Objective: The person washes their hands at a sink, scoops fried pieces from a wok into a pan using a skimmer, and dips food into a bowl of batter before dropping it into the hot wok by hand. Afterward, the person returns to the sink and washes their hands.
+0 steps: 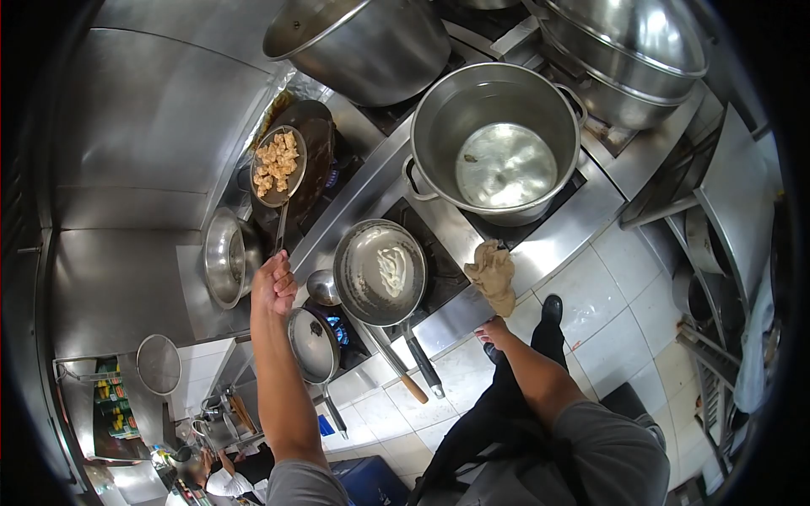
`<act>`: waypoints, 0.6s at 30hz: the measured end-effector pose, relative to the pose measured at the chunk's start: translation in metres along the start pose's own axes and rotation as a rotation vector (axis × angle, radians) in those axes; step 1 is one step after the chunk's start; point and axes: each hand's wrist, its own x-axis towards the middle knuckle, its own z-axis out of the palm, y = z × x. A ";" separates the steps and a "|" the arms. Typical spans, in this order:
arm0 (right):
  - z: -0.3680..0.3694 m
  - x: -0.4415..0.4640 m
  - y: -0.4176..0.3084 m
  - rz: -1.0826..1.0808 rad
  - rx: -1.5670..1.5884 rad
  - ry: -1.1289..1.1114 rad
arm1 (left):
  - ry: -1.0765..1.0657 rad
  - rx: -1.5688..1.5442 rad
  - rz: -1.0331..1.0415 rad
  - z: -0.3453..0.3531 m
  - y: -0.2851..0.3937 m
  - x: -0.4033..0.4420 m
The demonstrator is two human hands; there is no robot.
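My left hand (274, 283) is closed round the handle of a skimmer (279, 166), which holds browned pieces of food above a dark wok (315, 143). Lower right of centre, my right hand (493, 331) is beside a brown cloth (491, 277) at the stove's front edge; its fingers are partly hidden and I cannot tell whether it grips the cloth. Between the hands, a frying pan (354, 271) with a pale creamy smear rests on the stove. A ladle (323, 287) lies beside that pan.
A large pot of clear liquid (428, 126) and a tall pot (371, 51) stand at the back. A smaller pan (297, 347) is near a blue flame, with a metal bowl (224, 259) to its upper left. A person (240, 475) is at the lower left.
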 end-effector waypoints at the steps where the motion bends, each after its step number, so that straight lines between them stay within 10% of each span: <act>1: -0.001 0.000 -0.001 -0.001 -0.002 -0.002 | 0.013 0.012 0.015 -0.001 0.001 -0.002; 18: -0.007 -0.001 -0.008 0.012 -0.037 -0.093 | 0.019 -0.018 -0.001 -0.009 0.000 -0.008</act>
